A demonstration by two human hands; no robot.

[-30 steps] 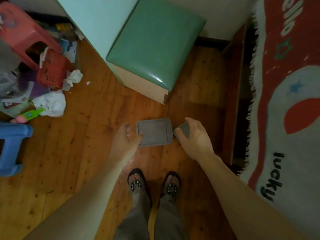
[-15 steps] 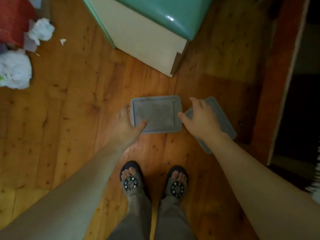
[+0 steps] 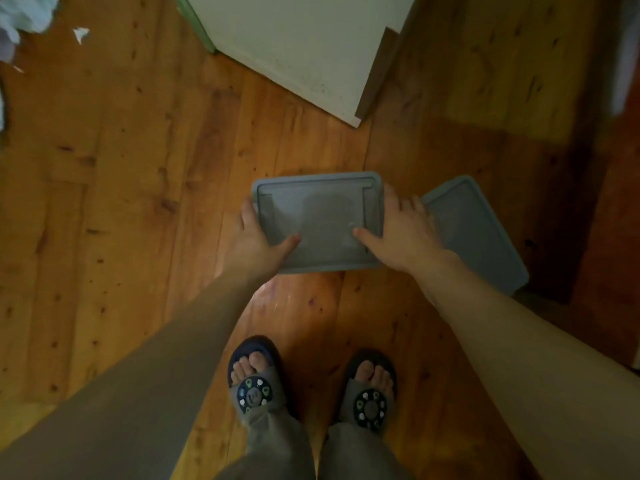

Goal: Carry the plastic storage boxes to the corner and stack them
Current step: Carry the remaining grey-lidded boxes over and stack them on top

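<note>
A glossy, knotted plank floor [image 3: 121, 202] of warm orange wood fills the view, with the cream flat side of a boxy stool [image 3: 294, 46] at the top. A grey rectangular plastic storage box [image 3: 322, 216], round-cornered with a ridged matte lid, lies between the hands. A second grey box [image 3: 481, 233] lies angled just right of it. The left hand [image 3: 256, 237] grips the near-left edge, thumb over the lid; the right hand [image 3: 401, 230] grips the right edge likewise. Patterned sandals [image 3: 254, 382] stand below.
</note>
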